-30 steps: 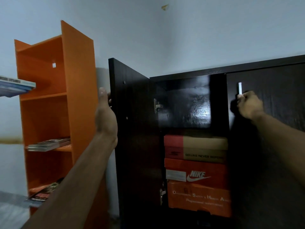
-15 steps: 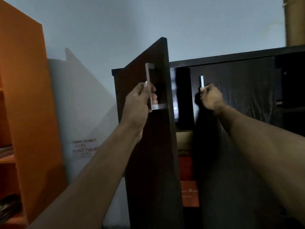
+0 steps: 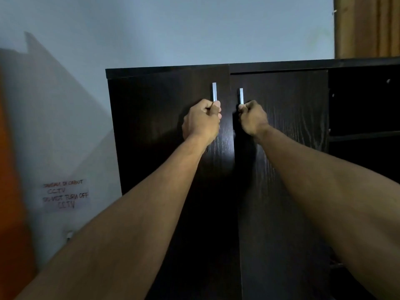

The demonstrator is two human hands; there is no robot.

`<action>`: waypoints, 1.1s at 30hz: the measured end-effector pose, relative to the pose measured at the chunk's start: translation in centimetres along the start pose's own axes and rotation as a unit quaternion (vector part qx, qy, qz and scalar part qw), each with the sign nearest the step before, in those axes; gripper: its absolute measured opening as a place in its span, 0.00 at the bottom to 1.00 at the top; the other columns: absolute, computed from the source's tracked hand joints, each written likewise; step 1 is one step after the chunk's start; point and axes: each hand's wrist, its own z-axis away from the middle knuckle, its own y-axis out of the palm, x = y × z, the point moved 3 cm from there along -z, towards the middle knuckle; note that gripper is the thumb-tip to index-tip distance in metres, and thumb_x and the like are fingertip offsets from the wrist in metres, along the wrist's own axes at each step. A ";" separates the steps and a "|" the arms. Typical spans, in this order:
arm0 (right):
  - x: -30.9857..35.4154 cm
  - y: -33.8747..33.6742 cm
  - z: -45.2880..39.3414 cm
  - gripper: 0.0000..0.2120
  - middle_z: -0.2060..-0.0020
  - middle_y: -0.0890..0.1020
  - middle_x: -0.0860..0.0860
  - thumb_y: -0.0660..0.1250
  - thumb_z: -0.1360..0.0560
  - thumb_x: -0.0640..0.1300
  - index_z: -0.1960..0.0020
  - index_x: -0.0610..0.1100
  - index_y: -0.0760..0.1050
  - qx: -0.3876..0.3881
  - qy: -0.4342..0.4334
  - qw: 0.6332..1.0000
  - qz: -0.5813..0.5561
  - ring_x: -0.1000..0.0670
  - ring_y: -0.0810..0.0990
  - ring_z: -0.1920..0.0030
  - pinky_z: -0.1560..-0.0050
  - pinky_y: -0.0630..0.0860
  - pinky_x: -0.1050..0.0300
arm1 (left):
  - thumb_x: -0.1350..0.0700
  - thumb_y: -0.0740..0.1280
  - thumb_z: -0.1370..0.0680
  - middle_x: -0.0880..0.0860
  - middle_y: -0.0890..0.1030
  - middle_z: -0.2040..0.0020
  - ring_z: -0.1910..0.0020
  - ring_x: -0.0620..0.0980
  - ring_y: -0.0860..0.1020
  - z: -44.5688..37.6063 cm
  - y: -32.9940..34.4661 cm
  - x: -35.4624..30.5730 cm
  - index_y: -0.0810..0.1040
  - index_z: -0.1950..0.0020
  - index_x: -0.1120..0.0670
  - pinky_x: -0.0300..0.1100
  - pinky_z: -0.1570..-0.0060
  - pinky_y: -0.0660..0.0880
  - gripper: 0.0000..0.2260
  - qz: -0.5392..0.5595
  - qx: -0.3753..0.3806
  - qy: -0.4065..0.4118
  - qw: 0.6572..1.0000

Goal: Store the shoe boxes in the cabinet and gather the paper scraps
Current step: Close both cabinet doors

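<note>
A dark brown cabinet (image 3: 281, 68) fills the middle of the head view, with both its doors closed flat. My left hand (image 3: 202, 121) is wrapped around the silver handle (image 3: 214, 92) of the left door (image 3: 155, 131). My right hand (image 3: 253, 118) grips the silver handle (image 3: 241, 95) of the right door (image 3: 292, 126). The two handles sit side by side at the seam between the doors. The shoe boxes are hidden behind the doors. No paper scraps are in sight.
An open dark shelf section (image 3: 363, 135) adjoins the cabinet on the right. A blurred orange bookshelf edge (image 3: 10, 191) is at the far left. A handwritten paper notice (image 3: 65, 193) is stuck on the wall. A brown curtain (image 3: 368, 27) hangs top right.
My left hand swung the left door from wide open to closed, hiding the stacked shoe boxes. My right hand stayed on the right door's handle. The view shifted rightward.
</note>
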 end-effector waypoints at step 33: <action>-12.6 0.7 20.6 0.06 0.51 0.80 0.51 0.66 0.27 0.47 0.52 0.57 0.73 -0.016 0.023 0.997 0.076 0.46 0.84 0.46 0.41 0.82 0.43 | 0.57 0.71 0.25 0.48 0.78 0.44 0.46 0.41 0.79 18.6 3.4 18.9 0.79 0.36 0.50 0.32 0.48 0.76 0.17 0.099 0.208 0.197 0.953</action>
